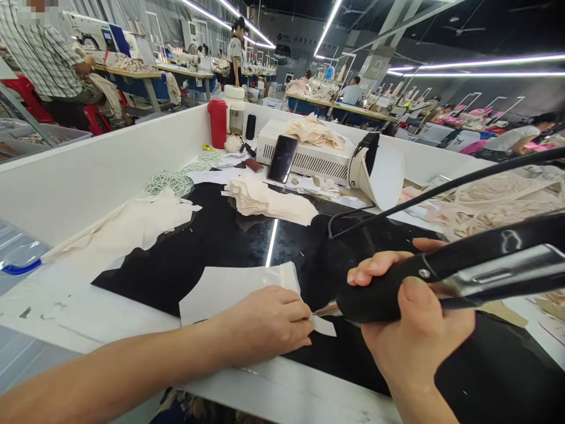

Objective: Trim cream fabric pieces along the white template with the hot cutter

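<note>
both forearms are bare, with no sleeve showing anywhere up to the picture's edge. the left hand (265,324) and the right hand (412,330) carry no glove, ring or watch; the nails are short and unpainted.

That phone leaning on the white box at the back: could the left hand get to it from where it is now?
Probably yes, with a long stretch. The left hand presses a white piece near the table's front edge, while the phone leans far back. Only a low fabric stack lies between, easy to reach over, but the hand must let go first.
</note>
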{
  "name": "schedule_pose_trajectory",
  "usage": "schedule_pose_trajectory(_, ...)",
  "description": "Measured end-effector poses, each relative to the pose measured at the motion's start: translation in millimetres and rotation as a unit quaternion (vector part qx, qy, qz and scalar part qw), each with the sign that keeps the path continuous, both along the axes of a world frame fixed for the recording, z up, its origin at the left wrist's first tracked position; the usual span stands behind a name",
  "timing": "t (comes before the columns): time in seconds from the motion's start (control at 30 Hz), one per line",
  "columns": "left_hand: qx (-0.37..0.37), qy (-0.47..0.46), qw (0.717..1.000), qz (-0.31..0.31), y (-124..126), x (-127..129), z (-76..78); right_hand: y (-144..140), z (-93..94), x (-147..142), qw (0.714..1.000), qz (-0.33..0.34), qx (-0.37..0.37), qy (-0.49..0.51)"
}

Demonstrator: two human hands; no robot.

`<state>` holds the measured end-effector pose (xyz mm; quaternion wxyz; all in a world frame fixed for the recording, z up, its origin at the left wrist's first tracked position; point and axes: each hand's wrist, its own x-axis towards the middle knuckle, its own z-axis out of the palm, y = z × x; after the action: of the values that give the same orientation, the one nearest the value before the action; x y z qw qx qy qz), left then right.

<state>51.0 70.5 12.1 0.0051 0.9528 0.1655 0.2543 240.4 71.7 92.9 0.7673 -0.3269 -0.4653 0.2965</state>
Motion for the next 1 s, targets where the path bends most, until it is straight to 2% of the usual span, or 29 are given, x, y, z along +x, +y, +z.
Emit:
schedule_pose_trajectory(0.33,0.007,-0.009,1.0,-0.004,5.5,-2.8,-3.0,-0.7,2.8,10.3,0.999,-0.041,-0.017,0.003)
schedule_pose_trajectory(0.67,-0.011,0.002,1.0,-0.011,8.8,-7.8,-1.5,-0.1,-2.4,9.4,0.998,-0.052,-0.01,-0.017)
schedule_pose_trajectory(0.87,-0.019,-0.003,1.0,-0.013,11.3,-9.6,-4.3,-4.6,0.1,5.7,0.999,-0.023,-0.015,0.026)
schedule_pose_trajectory(1.0,-0.014,-0.002,1.0,-0.013,11.5,-9.3,-1.5,-6.8,-1.4,-1.7,1.0,-0.002,-0.005,0.006)
